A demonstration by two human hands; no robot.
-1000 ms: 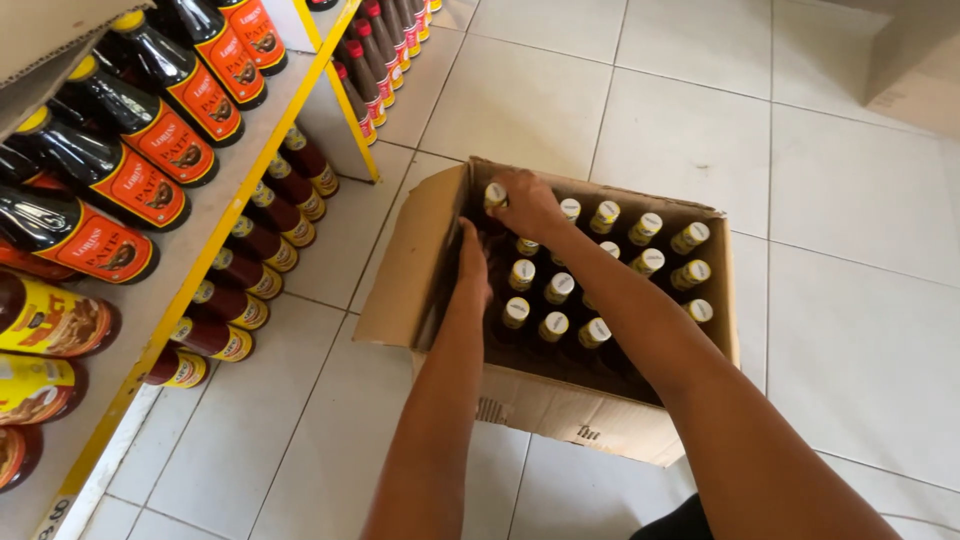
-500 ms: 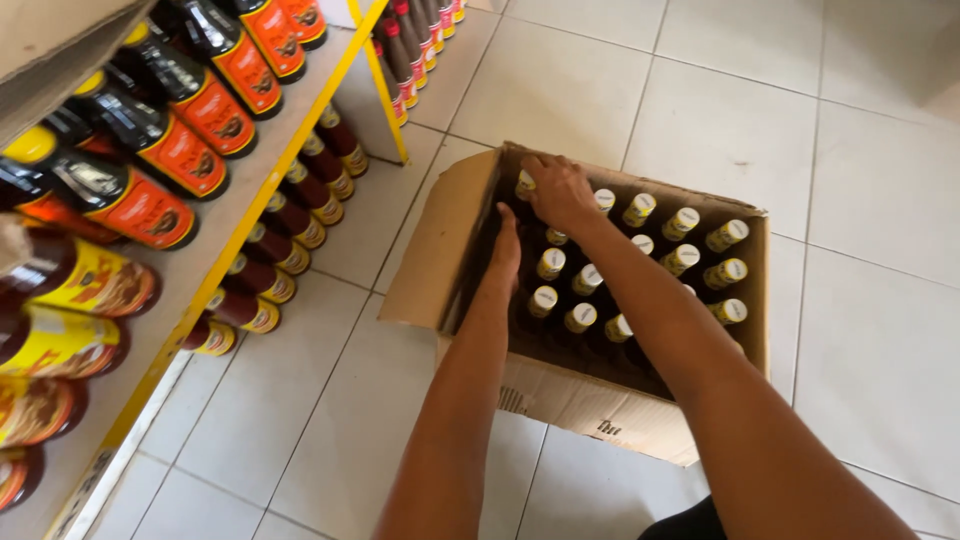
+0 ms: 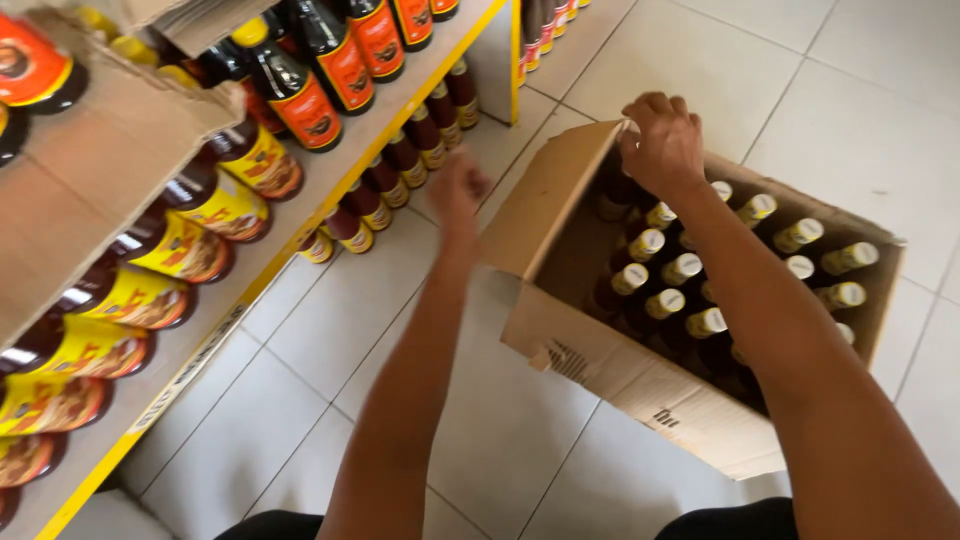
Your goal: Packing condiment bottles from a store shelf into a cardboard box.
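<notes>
An open cardboard box (image 3: 600, 350) is seen on the white tiled floor (image 3: 330, 330), filling the middle and right of the head view. Dark bottles with yellow caps (image 3: 665, 300) are packed upright in rows inside it, with an empty gap at the box's 10 o'clock corner.

The right hand (image 3: 662, 140) is held over the far rim of the box, at about 12 o'clock from the box's centre. Its fingers are curled downward and bunched together above the bottles at that corner; whether a bottle neck is pinched beneath them cannot be told, since the palm hides the fingertips.

The left hand (image 3: 458, 188) is raised outside the box, at about 9 o'clock from the right hand and well apart from it. It is blurred, so it cannot be told whether its fingers are spread or closed. Nothing is seen in it. It is placed between the box's left flap (image 3: 555, 195) and the lowest shelf row.

At 9 to 11 o'clock of the view, a yellow-edged shelf (image 3: 200, 350) is stacked with dark sauce bottles with red and yellow labels (image 3: 290, 90), lying on their sides. Smaller dark red bottles (image 3: 400, 160) are lined up beneath it at floor level.
</notes>
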